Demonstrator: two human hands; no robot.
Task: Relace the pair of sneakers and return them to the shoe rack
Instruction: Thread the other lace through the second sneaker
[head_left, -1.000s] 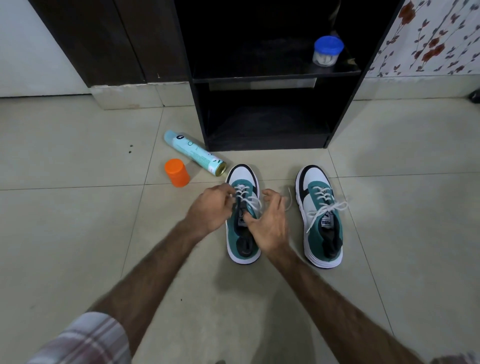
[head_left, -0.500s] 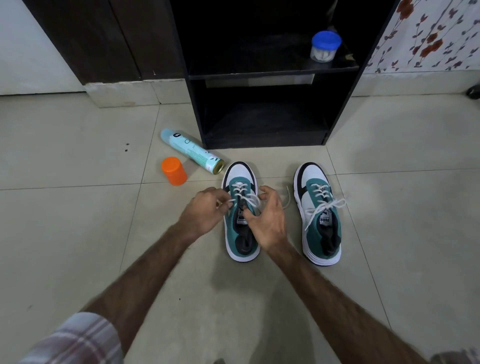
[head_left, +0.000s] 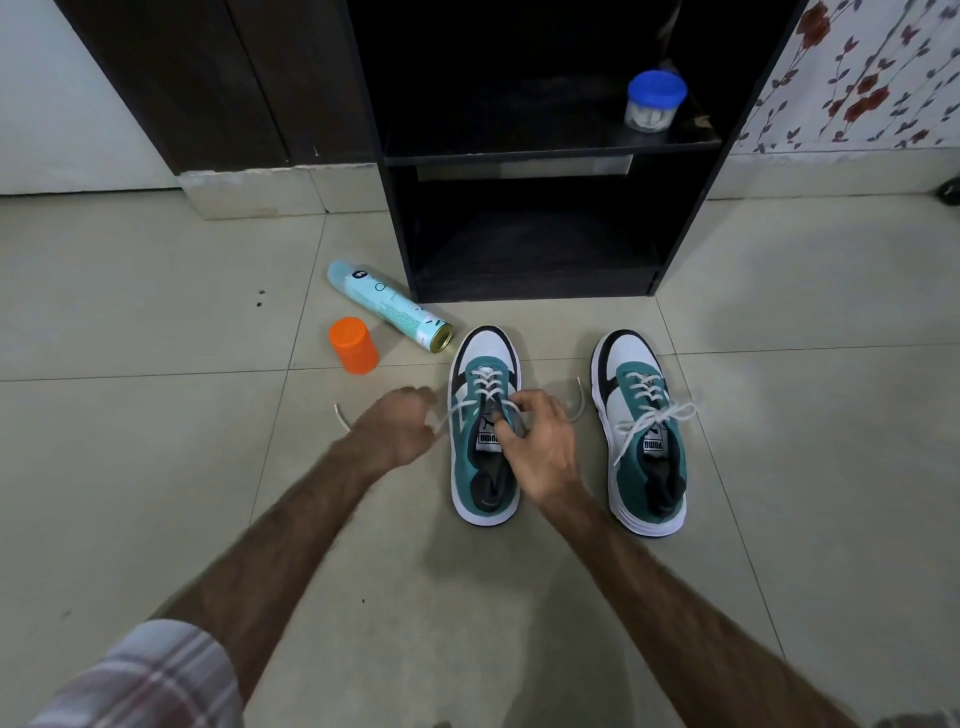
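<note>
Two teal, white and black sneakers stand side by side on the tiled floor, toes toward the black shoe rack. The right sneaker has its white lace tied in a bow. The left sneaker is laced across its front with loose lace ends. My left hand, blurred, sits just left of that shoe, closed on the lace, whose tip trails on the floor further left. My right hand rests over the shoe's tongue, fingers pinching the lace there; the other lace end lies to its right.
A pale blue spray can lies on the floor left of the rack, with an orange cap beside it. A clear jar with a blue lid stands on the rack's upper shelf. The lower shelf holds nothing visible.
My left hand has pulled away leftward from the shoe, drawing the lace out to the side. My right hand stays on the tongue.
</note>
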